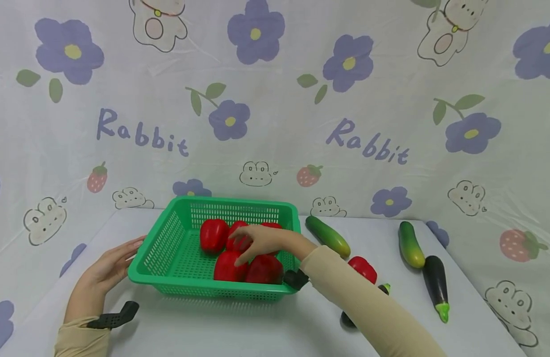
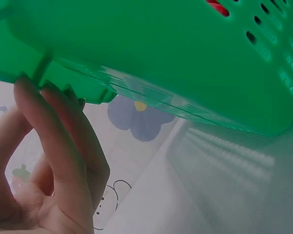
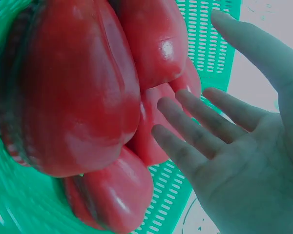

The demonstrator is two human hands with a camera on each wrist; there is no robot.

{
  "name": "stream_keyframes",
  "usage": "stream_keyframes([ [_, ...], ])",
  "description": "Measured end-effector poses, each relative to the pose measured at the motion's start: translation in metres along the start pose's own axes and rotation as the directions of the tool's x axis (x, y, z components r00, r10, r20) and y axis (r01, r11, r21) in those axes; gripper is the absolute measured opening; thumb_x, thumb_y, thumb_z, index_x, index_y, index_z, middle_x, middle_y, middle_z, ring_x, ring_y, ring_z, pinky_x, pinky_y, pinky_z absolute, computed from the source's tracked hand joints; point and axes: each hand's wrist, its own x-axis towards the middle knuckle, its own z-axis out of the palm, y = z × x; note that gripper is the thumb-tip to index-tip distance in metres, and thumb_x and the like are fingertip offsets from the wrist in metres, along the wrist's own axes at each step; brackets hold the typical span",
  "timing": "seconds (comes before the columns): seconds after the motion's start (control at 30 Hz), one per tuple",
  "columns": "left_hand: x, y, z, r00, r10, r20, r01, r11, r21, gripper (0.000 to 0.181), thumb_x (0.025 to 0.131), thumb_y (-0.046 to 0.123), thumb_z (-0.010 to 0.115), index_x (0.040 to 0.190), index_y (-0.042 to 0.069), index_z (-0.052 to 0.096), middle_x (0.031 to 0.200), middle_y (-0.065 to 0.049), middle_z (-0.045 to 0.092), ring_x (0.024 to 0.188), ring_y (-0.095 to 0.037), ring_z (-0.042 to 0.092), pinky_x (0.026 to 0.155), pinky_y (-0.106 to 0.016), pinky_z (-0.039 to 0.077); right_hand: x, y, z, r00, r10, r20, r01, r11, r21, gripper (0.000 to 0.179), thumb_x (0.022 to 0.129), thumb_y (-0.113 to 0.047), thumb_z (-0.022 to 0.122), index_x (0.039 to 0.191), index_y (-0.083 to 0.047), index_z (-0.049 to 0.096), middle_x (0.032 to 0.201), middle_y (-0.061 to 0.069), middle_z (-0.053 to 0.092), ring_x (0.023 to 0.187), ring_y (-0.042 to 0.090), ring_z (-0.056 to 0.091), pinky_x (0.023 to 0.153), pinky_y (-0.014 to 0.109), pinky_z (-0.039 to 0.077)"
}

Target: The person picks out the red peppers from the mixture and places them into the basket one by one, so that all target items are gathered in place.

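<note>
A green plastic basket (image 1: 192, 283) stands on the table with several red bell peppers (image 1: 213, 235) gathered in its right half. Beside its left end is my left hand (image 1: 108, 267); in the left wrist view the fingertips touch the underside of the rim, and the fingers are only slightly bent. Over the peppers reaches my right hand (image 1: 262, 239), thumb and fingers spread apart. In the right wrist view the palm faces the large red bell pepper (image 3: 83, 92) and nothing is held. The hand and forearm partly cover the peppers at the back right.
Right of the basket lie a cucumber (image 1: 328, 237) and a loose red bell pepper (image 1: 363, 269), with a dark eggplant (image 1: 347, 320) partly hidden under the right sleeve. Farther right are another cucumber (image 1: 410, 245) and an eggplant (image 1: 436, 285). A patterned cloth (image 1: 275, 148) hangs behind.
</note>
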Motion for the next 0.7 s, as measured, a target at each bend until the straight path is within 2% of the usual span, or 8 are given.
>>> stream_keyframes([
  [0.3, -0.002, 0.0, 0.002, 1.0, -0.003, -0.002, 0.003, 1.0, -0.008, 0.037, 0.105, 0.011, 0.039, 0.111, 0.027, 0.072, 0.114, 0.015, 0.069, 0.102, -0.005, 0.065, 0.083, -0.023, 0.057, -0.013, 0.007, -0.002, 0.994, -0.054, -0.09, 0.055, 0.998, 0.015, 0.067, 0.084, -0.029, 0.076, 0.142, -0.014, 0.047, 0.138, 0.009, 0.055, 0.127, 0.029, 0.053, 0.09, 0.034, 0.055],
  [0.57, -0.001, -0.001, 0.0, 1.0, 0.003, -0.005, -0.003, 1.0, 0.0, 0.037, 0.106, 0.012, 0.038, 0.112, 0.028, 0.072, 0.114, 0.015, 0.068, 0.102, -0.005, 0.065, 0.083, -0.023, 0.057, -0.027, 0.018, -0.009, 0.979, -0.111, -0.173, 0.124, 0.99, 0.07, 0.068, 0.084, -0.028, 0.076, 0.144, -0.016, 0.045, 0.143, 0.009, 0.052, 0.132, 0.031, 0.05, 0.097, 0.041, 0.053],
  [0.7, 0.0, 0.0, 0.0, 1.0, -0.009, -0.016, 0.009, 1.0, 0.01, 0.036, 0.106, 0.013, 0.039, 0.111, 0.029, 0.071, 0.114, 0.015, 0.068, 0.102, -0.005, 0.065, 0.083, -0.023, 0.057, -0.038, 0.024, -0.011, 0.969, -0.132, -0.21, 0.16, 0.98, 0.121, 0.069, 0.084, -0.026, 0.075, 0.145, -0.019, 0.044, 0.145, 0.009, 0.05, 0.135, 0.032, 0.047, 0.104, 0.048, 0.048],
])
